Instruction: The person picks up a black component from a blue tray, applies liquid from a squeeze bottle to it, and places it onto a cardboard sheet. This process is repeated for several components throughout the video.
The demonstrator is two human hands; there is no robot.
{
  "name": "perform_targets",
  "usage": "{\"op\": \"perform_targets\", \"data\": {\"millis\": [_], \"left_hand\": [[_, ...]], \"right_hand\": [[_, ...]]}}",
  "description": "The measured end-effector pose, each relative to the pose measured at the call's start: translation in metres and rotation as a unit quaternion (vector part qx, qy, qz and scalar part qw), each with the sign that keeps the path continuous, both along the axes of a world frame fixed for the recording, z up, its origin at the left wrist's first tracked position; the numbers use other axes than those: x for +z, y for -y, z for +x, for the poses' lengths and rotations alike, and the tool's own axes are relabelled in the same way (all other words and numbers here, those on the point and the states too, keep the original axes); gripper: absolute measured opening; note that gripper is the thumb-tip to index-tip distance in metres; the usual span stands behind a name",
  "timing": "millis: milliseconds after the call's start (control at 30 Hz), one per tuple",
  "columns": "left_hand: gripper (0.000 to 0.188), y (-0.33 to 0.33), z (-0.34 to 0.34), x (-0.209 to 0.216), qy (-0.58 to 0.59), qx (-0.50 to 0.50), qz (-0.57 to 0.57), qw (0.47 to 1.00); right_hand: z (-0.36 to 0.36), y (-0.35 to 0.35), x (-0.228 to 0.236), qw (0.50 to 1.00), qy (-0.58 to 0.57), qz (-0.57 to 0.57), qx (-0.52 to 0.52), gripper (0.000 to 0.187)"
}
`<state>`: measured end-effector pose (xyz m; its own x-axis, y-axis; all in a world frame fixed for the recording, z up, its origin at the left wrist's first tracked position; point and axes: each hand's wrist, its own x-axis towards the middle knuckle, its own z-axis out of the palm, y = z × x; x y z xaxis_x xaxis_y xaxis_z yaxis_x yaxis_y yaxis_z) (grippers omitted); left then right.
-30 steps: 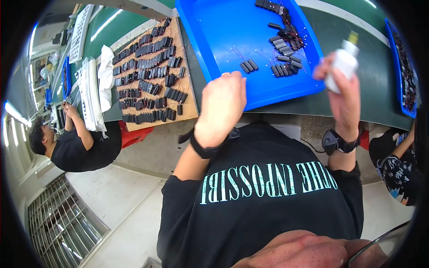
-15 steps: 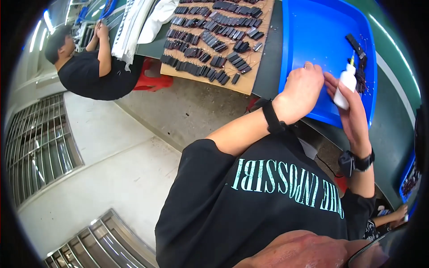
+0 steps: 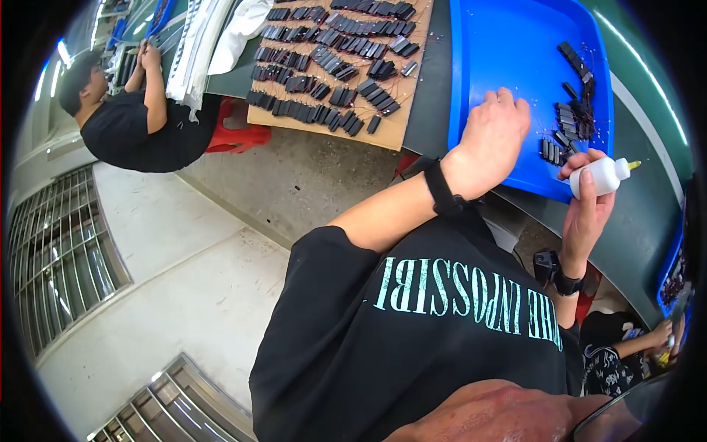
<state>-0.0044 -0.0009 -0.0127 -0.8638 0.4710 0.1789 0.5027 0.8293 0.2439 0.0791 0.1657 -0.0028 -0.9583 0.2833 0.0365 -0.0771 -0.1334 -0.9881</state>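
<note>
Dark green bench top [image 3: 641, 96] runs along the upper right, carrying a smooth blue plastic tray [image 3: 501, 51] with a raised rim. Over the tray's near edge the left hand [image 3: 492, 140] is curled into a loose fist, knuckles up; whether anything small sits inside it cannot be told from this angle. Just right of those fingers lies a cluster of small black rectangular parts [image 3: 567, 129] with thin wires, and beyond them is bare blue tray floor. The right hand [image 3: 585, 210] grips a small white plastic squeeze bottle [image 3: 600, 177] with a yellow nozzle, held just off the tray's near corner. Well left of the fingers, a brown board [image 3: 401, 110] holds rows of black parts [image 3: 331, 66]. A seated person [image 3: 132, 125] works farther left.
</note>
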Motion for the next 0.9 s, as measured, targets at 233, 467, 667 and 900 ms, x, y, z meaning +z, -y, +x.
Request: {"op": "perform_targets", "data": {"millis": [233, 467, 667, 900], "left_hand": [[0.017, 0.019, -0.008, -0.005, 0.039, -0.045, 0.059, 0.996], [0.030, 0.026, -0.016, 0.021, 0.272, -0.027, 0.312, 0.910], [0.038, 0.028, -0.019, 0.026, 0.553, 0.042, 0.621, 0.555], [0.051, 0.019, -0.009, 0.022, 0.550, 0.014, 0.679, 0.487]], "right_hand": [[-0.009, 0.005, -0.002, 0.997, -0.027, -0.043, -0.060, 0.038], [-0.001, -0.002, 0.000, 0.990, -0.071, -0.113, -0.041, 0.041], [-0.013, 0.010, 0.010, 0.989, -0.048, -0.097, -0.104, 0.046], [-0.010, -0.006, 0.005, 0.990, -0.049, -0.112, -0.070, 0.046]]}}
